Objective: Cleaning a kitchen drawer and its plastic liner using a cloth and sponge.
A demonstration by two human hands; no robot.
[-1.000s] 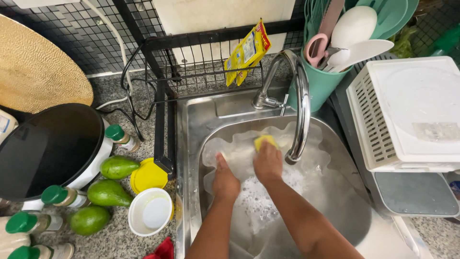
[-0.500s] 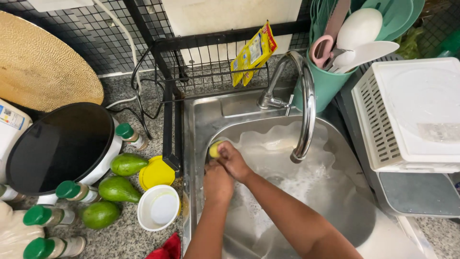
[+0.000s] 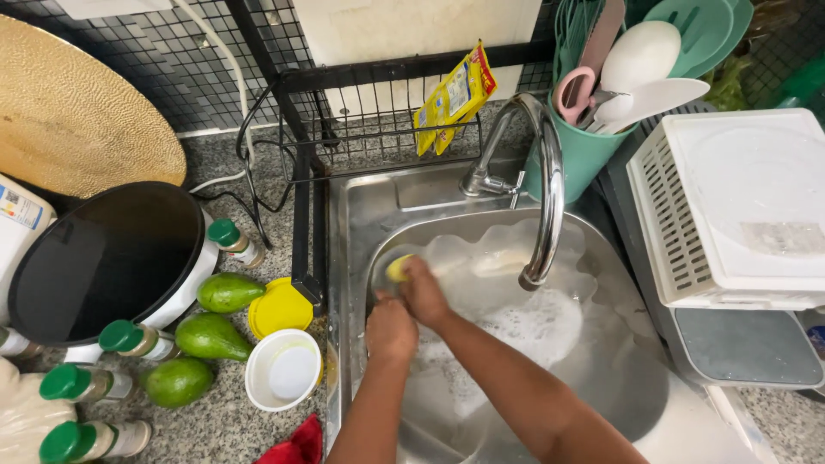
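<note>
A large clear glass dish with a wavy rim (image 3: 507,258), covered in soap foam, lies in the steel sink (image 3: 378,206). My right hand (image 3: 423,290) presses a yellow sponge (image 3: 397,268) against the dish's left rim. My left hand (image 3: 389,328) grips the same rim just below the sponge. The curved chrome tap (image 3: 543,172) arches over the dish, to the right of both hands.
Left of the sink stand three avocados (image 3: 210,335), a yellow lid (image 3: 279,308), a white cup (image 3: 284,369), green-capped bottles (image 3: 129,339) and a black-lidded pot (image 3: 112,258). A white plastic basket (image 3: 730,206) sits on the right, a teal utensil holder (image 3: 584,146) behind the tap.
My right hand has carried the sponge from the far middle of the dish over to its left rim. My left hand shifted left with it.
</note>
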